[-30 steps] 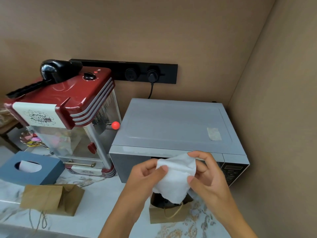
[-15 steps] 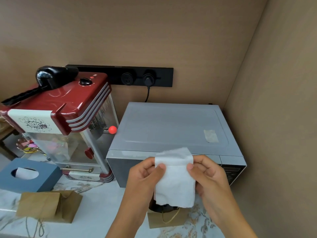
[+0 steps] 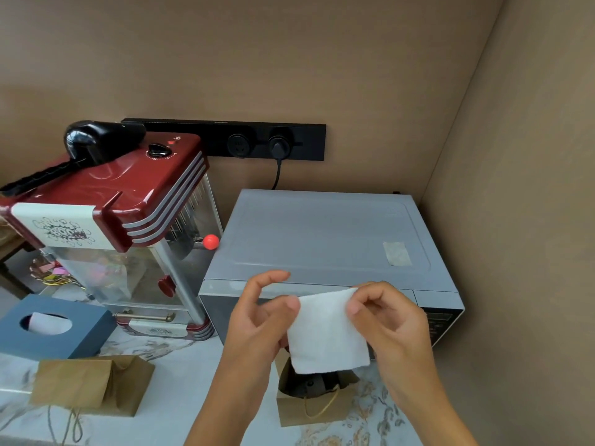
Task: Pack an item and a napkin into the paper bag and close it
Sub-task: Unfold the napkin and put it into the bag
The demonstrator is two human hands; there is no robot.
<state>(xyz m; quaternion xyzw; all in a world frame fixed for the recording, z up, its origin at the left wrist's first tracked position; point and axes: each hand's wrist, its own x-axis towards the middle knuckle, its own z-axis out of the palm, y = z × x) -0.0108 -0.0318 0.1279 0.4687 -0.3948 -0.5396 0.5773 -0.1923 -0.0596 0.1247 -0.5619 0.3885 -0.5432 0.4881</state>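
A folded white napkin hangs above an open brown paper bag that stands on the marble counter in front of the microwave. My left hand pinches the napkin's upper left corner. My right hand pinches its upper right corner. Inside the bag a dark item shows below the napkin's lower edge; its shape is mostly hidden. The bag's twine handle droops over its front face.
A grey microwave stands right behind the bag. A red popcorn machine is to the left, a blue tissue box in front of it. A second brown paper bag lies on its side at the left.
The napkin went from crumpled between my hands to a flat folded square held by its top corners. Both hands have stayed above the bag.
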